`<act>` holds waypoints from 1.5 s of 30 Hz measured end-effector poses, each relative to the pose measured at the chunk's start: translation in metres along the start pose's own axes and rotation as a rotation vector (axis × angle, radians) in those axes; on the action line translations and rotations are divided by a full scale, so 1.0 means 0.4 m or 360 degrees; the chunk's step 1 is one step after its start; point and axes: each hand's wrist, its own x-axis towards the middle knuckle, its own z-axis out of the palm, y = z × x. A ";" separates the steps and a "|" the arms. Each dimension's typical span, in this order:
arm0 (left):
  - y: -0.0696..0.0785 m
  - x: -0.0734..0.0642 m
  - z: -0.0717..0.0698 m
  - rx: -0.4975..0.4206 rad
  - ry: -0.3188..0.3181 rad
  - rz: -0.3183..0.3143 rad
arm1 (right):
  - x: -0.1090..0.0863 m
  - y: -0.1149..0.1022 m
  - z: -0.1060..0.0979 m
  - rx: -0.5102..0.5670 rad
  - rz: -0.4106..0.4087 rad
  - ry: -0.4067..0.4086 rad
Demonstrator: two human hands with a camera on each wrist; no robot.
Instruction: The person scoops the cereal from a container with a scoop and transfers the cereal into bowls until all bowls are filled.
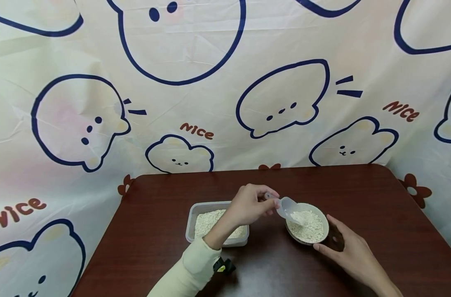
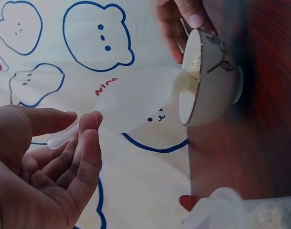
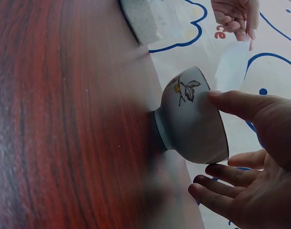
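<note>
Left hand [image 1: 249, 206] pinching scoop [image 1: 287, 206] by the handle; scoop tipped over left rim of bowl [image 3: 193, 121]. Right hand [image 1: 351, 251] holding bowl's right side, thumb and fingers spread. Bowl upright on surface [image 1: 270, 268], pale flakes [image 1: 311, 228] inside. Tub [image 1: 190, 227] left of bowl, also flakes.

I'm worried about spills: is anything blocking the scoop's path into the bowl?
Nothing visible is. The left hand pinches the scoop by its handle, its lip already over the bowl. The right hand touches the bowl's opposite side, clear of the scoop, and the plastic tub sits off to the left.
</note>
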 end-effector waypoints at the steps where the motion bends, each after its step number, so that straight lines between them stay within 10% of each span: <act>1: 0.004 -0.003 -0.004 0.0004 0.0000 0.0004 | 0.000 0.001 0.000 -0.0007 -0.0006 0.0005; 12: 0.016 -0.020 -0.027 -0.0017 -0.0001 0.0037 | -0.004 0.003 0.001 -0.0054 -0.0058 0.0056; 23: -0.046 -0.047 -0.085 -0.0481 -0.0008 -0.0037 | -0.008 -0.017 -0.013 -0.0020 -0.0116 0.0127; 45: -0.174 -0.193 -0.265 -0.0607 0.0438 -0.0295 | -0.013 -0.124 -0.020 0.0030 -0.0352 0.0318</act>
